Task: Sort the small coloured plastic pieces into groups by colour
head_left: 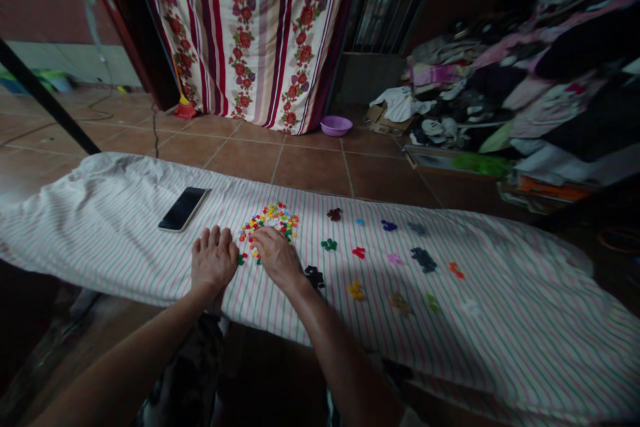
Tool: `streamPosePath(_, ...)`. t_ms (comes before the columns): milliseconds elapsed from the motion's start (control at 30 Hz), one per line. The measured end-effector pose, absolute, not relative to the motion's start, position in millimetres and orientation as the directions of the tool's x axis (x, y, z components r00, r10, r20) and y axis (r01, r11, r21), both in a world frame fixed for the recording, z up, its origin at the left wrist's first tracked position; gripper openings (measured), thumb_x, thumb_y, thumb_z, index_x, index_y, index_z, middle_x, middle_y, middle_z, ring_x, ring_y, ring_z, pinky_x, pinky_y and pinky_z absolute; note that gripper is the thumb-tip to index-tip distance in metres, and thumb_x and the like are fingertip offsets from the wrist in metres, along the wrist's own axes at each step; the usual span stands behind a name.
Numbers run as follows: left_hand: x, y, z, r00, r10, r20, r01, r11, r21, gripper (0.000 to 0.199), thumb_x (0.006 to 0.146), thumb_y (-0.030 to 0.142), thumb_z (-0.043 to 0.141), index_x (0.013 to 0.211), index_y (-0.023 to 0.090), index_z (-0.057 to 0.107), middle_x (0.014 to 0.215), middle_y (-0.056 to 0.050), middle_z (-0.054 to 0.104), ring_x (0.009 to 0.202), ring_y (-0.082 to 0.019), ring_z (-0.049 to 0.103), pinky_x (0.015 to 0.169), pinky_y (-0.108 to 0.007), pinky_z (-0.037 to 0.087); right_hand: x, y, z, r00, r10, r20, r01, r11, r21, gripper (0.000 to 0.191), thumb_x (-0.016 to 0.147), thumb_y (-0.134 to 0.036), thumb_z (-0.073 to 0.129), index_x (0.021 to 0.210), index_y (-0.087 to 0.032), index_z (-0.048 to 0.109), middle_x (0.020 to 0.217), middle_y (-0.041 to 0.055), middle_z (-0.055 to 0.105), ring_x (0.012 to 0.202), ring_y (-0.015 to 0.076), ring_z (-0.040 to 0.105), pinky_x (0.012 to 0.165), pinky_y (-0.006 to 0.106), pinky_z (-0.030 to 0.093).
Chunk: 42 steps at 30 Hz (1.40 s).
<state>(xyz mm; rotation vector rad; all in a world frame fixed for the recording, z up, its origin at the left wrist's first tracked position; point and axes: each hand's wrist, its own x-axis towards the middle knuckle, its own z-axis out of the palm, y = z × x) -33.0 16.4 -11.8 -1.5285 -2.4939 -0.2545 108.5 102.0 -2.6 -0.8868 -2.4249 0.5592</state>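
A mixed heap of small coloured pieces (280, 215) lies on the striped cloth (135, 213). My right hand (274, 252) is over the heap's lower part, its fingers bent down and together among the pieces; what they hold, if anything, is hidden. Just left of the heap, my left hand (215, 259) rests palm down with its fingers spread. Small single-colour groups lie to the right, among them black (315, 277), green (329, 245), red (359, 252), yellow (356, 290), dark grey (423, 259) and orange (455, 270).
A phone (183, 209) lies on the cloth left of the heap. Beyond the cloth are a tiled floor, a purple basin (336, 125), a floral curtain (245, 33) and a large pile of clothes (530, 73) at the right.
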Motion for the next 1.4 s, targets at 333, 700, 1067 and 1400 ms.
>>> streamPosePath(333,-34,16,-13,-0.434,0.862,0.261,0.885,0.462,-0.055,0.046,0.094,0.034,0.033,0.131,0.015,0.052,0.14,-0.014,0.051,0.132,-0.032,0.039,0.105,-0.045,0.031,144,118,8,-0.486,0.717,0.499,0.416,0.692,-0.59,0.019,0.094,-0.015,0.046,0.095,-0.021,0.063,0.095,0.0056,0.065,0.091,0.0189,0.061,0.084,0.032,0.049)
streamPosePath(700,-31,15,-9,-0.45,0.862,0.234,0.88,0.473,-0.053,0.045,0.094,0.034,0.03,0.131,0.016,0.051,0.139,-0.012,0.051,0.132,-0.031,0.039,0.104,-0.043,0.032,206,133,1,-0.388,0.769,0.509,0.419,0.639,-0.646,0.022,0.091,-0.015,0.046,0.099,-0.021,0.065,0.099,0.0064,0.068,0.095,0.0182,0.063,0.086,0.03,0.051)
streamPosePath(1067,-27,15,-1,-0.464,0.863,0.197,0.883,0.469,0.024,0.047,0.094,0.034,0.03,0.131,0.013,0.05,0.14,-0.014,0.049,0.131,-0.032,0.04,0.104,-0.048,0.034,271,131,-1,-0.272,0.803,0.531,0.479,0.591,-0.649,0.019,0.088,-0.02,0.048,0.101,-0.02,0.062,0.094,0.0067,0.069,0.082,0.0178,0.066,0.077,0.031,0.053)
streamPosePath(1400,-23,13,9,-0.44,0.878,0.189,0.898,0.434,0.071,0.045,0.093,0.035,0.029,0.126,0.014,0.052,0.132,-0.018,0.054,0.123,-0.035,0.048,0.098,-0.053,0.041,343,130,2,-0.143,0.812,0.565,0.551,0.54,-0.636,0.016,0.086,-0.024,0.05,0.089,-0.021,0.065,0.087,0.006,0.068,0.075,0.0169,0.065,0.073,0.03,0.055)
